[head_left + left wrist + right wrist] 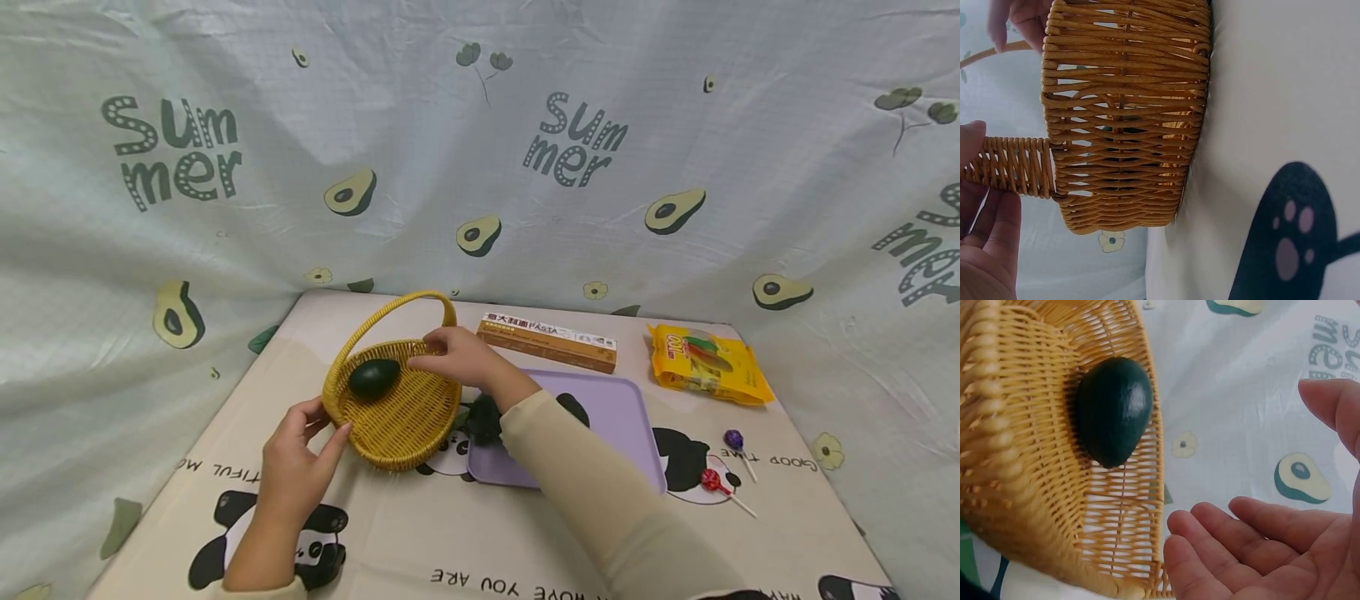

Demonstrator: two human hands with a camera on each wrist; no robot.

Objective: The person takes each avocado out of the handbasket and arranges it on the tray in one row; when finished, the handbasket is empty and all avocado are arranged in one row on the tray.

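Note:
A yellow wicker basket [405,421] with an arched handle stands on the left part of the table. Inside it, toward the far left wall, lies a dark green avocado [1116,412]. My left hand [296,458] grips the basket's handle near its lower left end, thumb on one side and fingers [1005,231] on the other. By the basket's far right rim is my right hand [468,362], its fingers loosely bent and nothing in its palm, as the right wrist view shows.
Right of the basket lies a lavender tray [615,433] with dark green items [483,419], partly hidden by my right arm. Behind it is a pasta box [547,342]. Farther right are a yellow snack bag [705,364], a purple lollipop [734,440] and a red lollipop [711,480].

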